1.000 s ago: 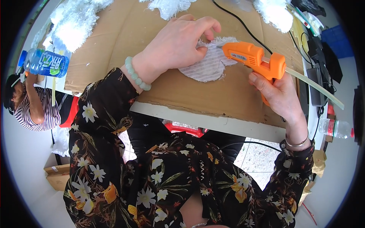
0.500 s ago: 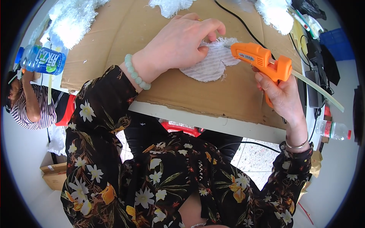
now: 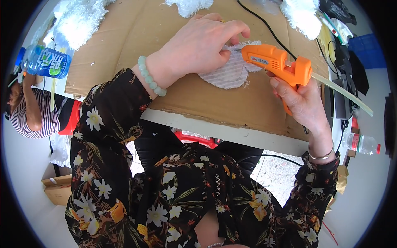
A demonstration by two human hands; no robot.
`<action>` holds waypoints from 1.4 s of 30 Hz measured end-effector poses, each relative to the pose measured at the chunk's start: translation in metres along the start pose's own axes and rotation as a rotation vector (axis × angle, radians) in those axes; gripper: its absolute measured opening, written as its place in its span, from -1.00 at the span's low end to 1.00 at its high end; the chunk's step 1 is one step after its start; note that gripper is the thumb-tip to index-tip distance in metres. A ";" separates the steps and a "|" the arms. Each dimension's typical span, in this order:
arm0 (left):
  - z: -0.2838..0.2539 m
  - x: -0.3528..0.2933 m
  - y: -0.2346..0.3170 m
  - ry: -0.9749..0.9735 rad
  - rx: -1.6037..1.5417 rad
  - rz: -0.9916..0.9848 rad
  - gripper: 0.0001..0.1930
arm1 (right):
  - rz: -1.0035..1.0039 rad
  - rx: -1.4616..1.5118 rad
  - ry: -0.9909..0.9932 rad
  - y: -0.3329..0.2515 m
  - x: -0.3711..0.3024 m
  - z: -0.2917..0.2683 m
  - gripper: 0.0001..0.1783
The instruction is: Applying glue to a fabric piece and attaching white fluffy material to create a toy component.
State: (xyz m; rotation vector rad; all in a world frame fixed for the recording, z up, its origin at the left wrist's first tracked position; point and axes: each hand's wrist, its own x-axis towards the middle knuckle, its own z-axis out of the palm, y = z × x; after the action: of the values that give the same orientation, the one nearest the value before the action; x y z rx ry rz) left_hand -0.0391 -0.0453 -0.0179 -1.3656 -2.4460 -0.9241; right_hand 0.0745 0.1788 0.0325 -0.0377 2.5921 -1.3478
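Note:
My right hand (image 3: 297,101) is wrapped round the handle of an orange hot glue gun (image 3: 266,58). From its rear sticks a long pale glue stick (image 3: 341,91). The gun's nozzle points left and meets the upper part of a white striped fabric piece (image 3: 226,73), which has frayed, fuzzy edges and a notch at its right. Over the fabric's upper left edge bends my left hand (image 3: 200,45), thumb and fingers closed on that edge. The palm hides the exact grip and part of the fabric. Under it all lies a brown cardboard sheet (image 3: 173,97).
White fluffy material (image 3: 80,22) is heaped at the far left, with more along the back. A blue-labelled bottle (image 3: 45,62) is at the left; a clear bottle (image 3: 362,143) lies at the right. A black cord (image 3: 269,25) crosses the cardboard. Another person (image 3: 35,107) sits at the left.
The glue gun has moved slightly left and up, its nozzle now further over the fabric, near my left thumb. My left hand has shifted a little rightward, still at the fabric.

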 end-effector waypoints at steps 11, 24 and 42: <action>0.003 0.000 -0.003 0.023 0.030 0.026 -0.61 | 0.002 0.018 0.034 0.013 -0.001 -0.016 -0.71; 0.003 0.000 0.000 0.065 0.128 0.145 -0.62 | 0.059 -0.028 0.074 0.017 -0.005 -0.022 -0.72; 0.001 0.003 0.003 0.053 0.211 0.283 -0.58 | 0.002 -0.011 0.147 0.018 -0.009 -0.019 -0.79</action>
State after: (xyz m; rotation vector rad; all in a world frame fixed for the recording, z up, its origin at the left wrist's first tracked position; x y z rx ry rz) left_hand -0.0382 -0.0415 -0.0160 -1.5342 -2.1643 -0.6096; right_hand 0.0804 0.2057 0.0306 0.0653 2.7184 -1.3851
